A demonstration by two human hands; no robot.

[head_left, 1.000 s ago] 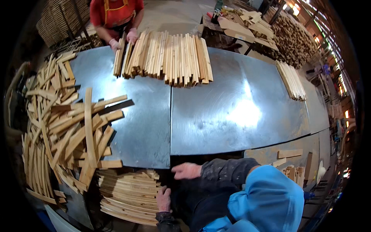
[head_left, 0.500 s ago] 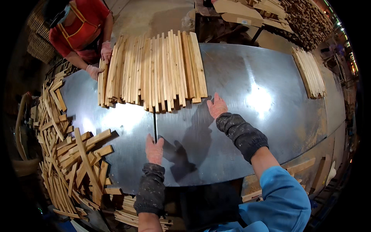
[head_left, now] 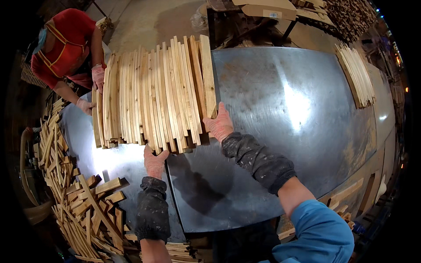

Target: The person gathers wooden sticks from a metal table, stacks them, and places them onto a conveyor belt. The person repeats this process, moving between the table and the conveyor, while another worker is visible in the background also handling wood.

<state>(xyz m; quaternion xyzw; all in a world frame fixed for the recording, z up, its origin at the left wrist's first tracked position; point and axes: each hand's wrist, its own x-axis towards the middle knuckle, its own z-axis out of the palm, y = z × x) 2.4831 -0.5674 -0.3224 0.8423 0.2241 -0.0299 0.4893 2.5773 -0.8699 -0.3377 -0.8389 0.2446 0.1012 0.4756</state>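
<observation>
A wide row of pale wooden strips (head_left: 151,94) lies side by side on the metal tabletop, lengthwise away from me. My left hand (head_left: 155,163), in a pinkish glove, is open at the strips' near ends, its fingertips against them and thumb spread to the right. At the near right corner, my right hand (head_left: 219,124) is also open. Its fingers stretch along the outer side of the wider end board (head_left: 207,74), and its thumb points left by the strip ends. Whether either hand presses hard cannot be seen.
Across the table, a co-worker in red (head_left: 72,48) has gloved hands on the row's left side. A jumbled heap of wood offcuts (head_left: 94,206) covers the left edge. A smaller strip bundle (head_left: 356,76) lies far right. A seam (head_left: 175,201) crosses the metal tabletop (head_left: 272,175).
Both my hands have moved forward and left to the row, having been short of it. The strips now appear lower and further left in view, as my view has shifted too.
</observation>
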